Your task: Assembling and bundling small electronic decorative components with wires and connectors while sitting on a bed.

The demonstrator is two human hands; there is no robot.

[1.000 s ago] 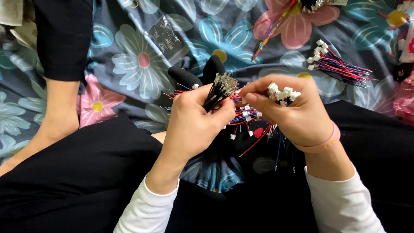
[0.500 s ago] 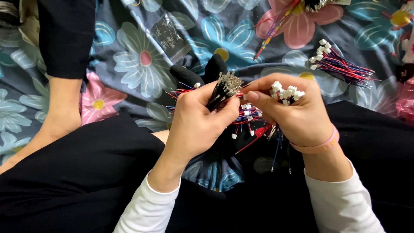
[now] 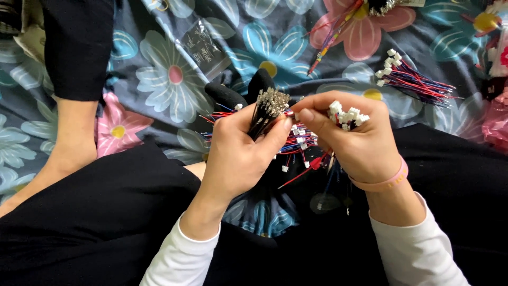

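The left hand (image 3: 238, 151) is closed around a bundle of thin black wires (image 3: 260, 117), its grip clamped on them with the thumb pressed along the side; the metal-tipped ends (image 3: 272, 99) fan out above the fist. The lower run of the bundle is hidden inside the palm. The right hand (image 3: 353, 145) is curled shut on a cluster of small white connectors (image 3: 346, 114) that pokes out above the fingers, while its thumb and forefinger pinch together close to the metal tips. What exactly sits in that pinch is too small to make out. A pink wristband (image 3: 385, 181) circles the right wrist.

Between and below the hands lies a loose heap of red, blue and black leads with white plugs (image 3: 299, 143), partly covered by both hands, so its extent cannot be told. All of this sits over a dark floral cloth (image 3: 169, 79) with large blue and pink flowers, and the person's lap in black fabric (image 3: 90, 217) fills the lower part of the view.

A second bundle of red and blue wires with white connectors (image 3: 410, 79) lies well apart at upper right. Another wire bunch (image 3: 338, 29) is cut off by the top edge. A small clear packet (image 3: 203, 47) rests on the cloth above the hands. At far left, another person's dark sleeve and bare forearm (image 3: 71, 116) reach down, cropped by the frame.
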